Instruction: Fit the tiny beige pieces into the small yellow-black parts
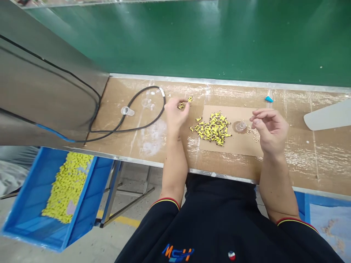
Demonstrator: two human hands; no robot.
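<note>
My left hand is above the bench, its thumb and forefinger curled together at a small yellow-and-black piece. More yellow and dark bits show inside the curl of the fingers; whether they are held or lie on the bench is unclear. To its right, a heap of yellow-and-black pieces lies on a cardboard sheet. My right hand hovers by a scatter of tiny cream-coloured pieces, thumb and forefinger close together; anything between them is too small to make out. A small clear container stands between both piles.
A black cable loops over the bench at left, beside a clear plastic cup. A blue piece lies near the green panel. A white object is at right. Below left, a blue bin holds yellow pieces.
</note>
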